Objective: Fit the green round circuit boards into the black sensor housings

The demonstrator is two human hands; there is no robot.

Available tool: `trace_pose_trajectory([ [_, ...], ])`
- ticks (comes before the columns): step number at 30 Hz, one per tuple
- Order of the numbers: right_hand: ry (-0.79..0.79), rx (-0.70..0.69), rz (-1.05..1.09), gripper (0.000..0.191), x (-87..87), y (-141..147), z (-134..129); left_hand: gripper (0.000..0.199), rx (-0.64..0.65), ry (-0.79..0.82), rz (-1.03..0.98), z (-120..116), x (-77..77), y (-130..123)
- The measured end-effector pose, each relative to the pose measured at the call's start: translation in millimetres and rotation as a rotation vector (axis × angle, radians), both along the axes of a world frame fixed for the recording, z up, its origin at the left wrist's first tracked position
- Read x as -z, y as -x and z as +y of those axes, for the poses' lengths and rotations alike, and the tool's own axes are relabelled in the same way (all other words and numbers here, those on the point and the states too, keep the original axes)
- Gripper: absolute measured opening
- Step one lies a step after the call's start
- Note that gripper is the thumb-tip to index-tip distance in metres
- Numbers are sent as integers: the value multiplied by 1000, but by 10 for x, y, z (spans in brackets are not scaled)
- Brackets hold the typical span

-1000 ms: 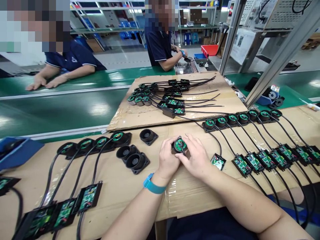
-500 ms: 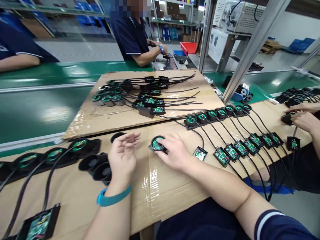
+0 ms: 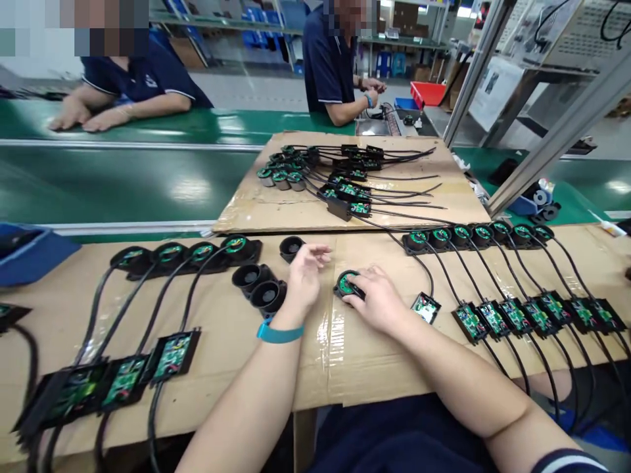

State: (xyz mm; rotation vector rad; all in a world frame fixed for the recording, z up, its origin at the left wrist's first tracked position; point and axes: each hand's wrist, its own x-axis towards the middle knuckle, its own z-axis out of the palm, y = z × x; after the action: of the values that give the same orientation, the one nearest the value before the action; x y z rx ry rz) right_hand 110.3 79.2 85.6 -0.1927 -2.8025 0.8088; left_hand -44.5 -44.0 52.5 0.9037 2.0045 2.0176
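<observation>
My right hand [image 3: 379, 299] is closed over a round black housing with a green circuit board [image 3: 347, 282], which rests on the cardboard. Its thumb and fingers grip the near side and right edge. My left hand [image 3: 306, 279], wearing a teal wristband [image 3: 280, 332], is raised just left of it, palm turned inward, fingers apart and nothing in them. Beside that hand lie empty black round cups [image 3: 269, 295], one of them [image 3: 292, 247] behind it. A small open box with a circuit board [image 3: 425, 307] lies right of my right hand, joined to a black cable.
Cabled round units stand in rows at left [image 3: 202, 253] and right [image 3: 463, 235], their board boxes nearer me. A raised cardboard sheet [image 3: 251, 207] bears more units. Two people sit across the green conveyor [image 3: 148, 190]. A metal post [image 3: 522, 171] slants at right.
My view has swung left, so everything sits further right and a blue bin shows at left. My right hand stays on the round housing; my left hand stays open beside it.
</observation>
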Motion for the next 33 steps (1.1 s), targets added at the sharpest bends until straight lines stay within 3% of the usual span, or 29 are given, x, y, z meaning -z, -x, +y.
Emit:
trace_pose_trajectory([
  [3, 37, 50, 22, 62, -154, -233, 213, 103, 415, 186, -40, -73, -83, -10],
  [5, -1, 57, -72, 76, -239, -491, 405, 108, 523, 324, -28, -94, -132, -61],
  [9, -100, -37, -432, 103, -282, -1015, 655, 57, 465, 482, 149, -62, -173, -159],
  [11, -152, -54, -473, 99, -257, -1201, 619, 43, 456, 476, 214, -37, -154, -161],
  [15, -203, -105, -371, 57, -180, -1385, 258, 53, 373, 431, 195, 6, -31, -101],
  [17, -202, -118, -335, 46, -142, -1419, 26, 62, 284, 419, 181, 27, 45, -85],
  [23, -1, -103, -279, 69, -119, -1536, -438, 63, 40, 459, 302, 64, 177, -224],
  [27, -17, -107, -216, 80, -333, -1686, -473, 78, -129, 347, 456, 84, 210, -268],
  [33, -143, -144, -254, 61, -854, -2086, -333, 44, 22, 551, 765, 51, 178, -268],
])
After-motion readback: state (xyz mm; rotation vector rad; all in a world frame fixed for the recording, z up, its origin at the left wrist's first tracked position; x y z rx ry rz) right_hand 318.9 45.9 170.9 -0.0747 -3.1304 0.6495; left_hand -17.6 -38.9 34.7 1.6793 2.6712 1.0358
